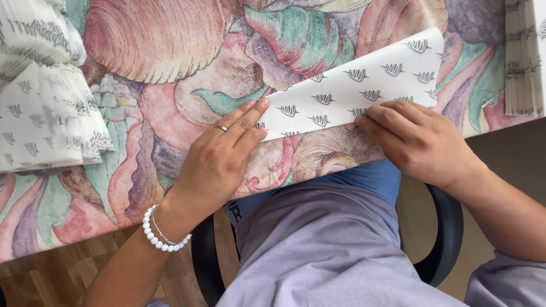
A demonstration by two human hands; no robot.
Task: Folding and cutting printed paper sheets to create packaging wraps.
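From the head camera, you are looking down at a table covered with a cloth printed in large pastel shells (170,68), with your lap and the black chair (443,239) below its edge.

Your left hand (219,159), wearing a ring and a white bead bracelet (162,233), lies flat on the cloth with the fingers stretched out and released; the fingertips press on the near left corner of a white paper sheet printed with small dark leaf marks (352,85). It pins the sheet and does not grasp it.

Your right hand (415,139) rests on the sheet's lower right edge with the fingers bent down and pressed along that edge; whether they pinch a flap underneath or only press on it, you cannot tell from here.

The sheet lies slantwise near the table's front edge, between both hands, and already shows a long straight lower edge that looks like a finished fold, so the folding seems under way, with that crease being pressed.

At the left sits a heap of the same patterned papers (45,113), apparently already folded, and at the right edge a neat stack of flat sheets (523,62), which suggests more remain.
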